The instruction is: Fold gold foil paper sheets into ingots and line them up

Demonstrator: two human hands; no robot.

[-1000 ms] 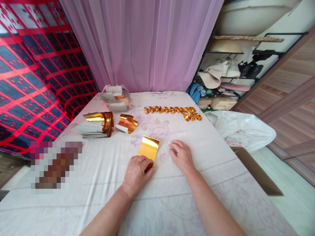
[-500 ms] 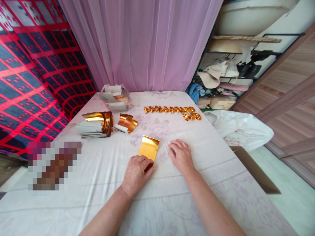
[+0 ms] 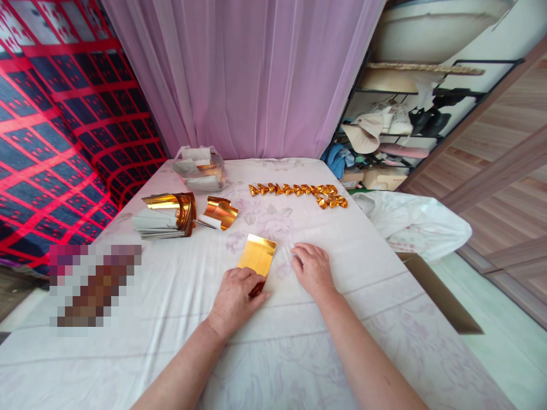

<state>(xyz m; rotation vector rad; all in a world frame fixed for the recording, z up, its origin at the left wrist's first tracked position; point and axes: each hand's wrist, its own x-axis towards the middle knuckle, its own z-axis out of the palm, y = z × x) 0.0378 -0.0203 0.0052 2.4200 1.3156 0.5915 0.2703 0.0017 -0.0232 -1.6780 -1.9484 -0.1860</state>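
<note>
Here our left hand (image 3: 235, 299) lies with fingers curled down on the near end of the gold foil sheet (image 3: 257, 257), pinning it to the white cloth (image 3: 299, 353), while our right hand (image 3: 314, 270) rests open and flat just beside it, holding nothing. We judge the sheet light, thin, slick and easily creased, best taken by an edge or corner.

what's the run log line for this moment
left hand pressing near edge of gold sheet | right hand flat on cloth beside it | folded gold pieces in a row beyond
</note>
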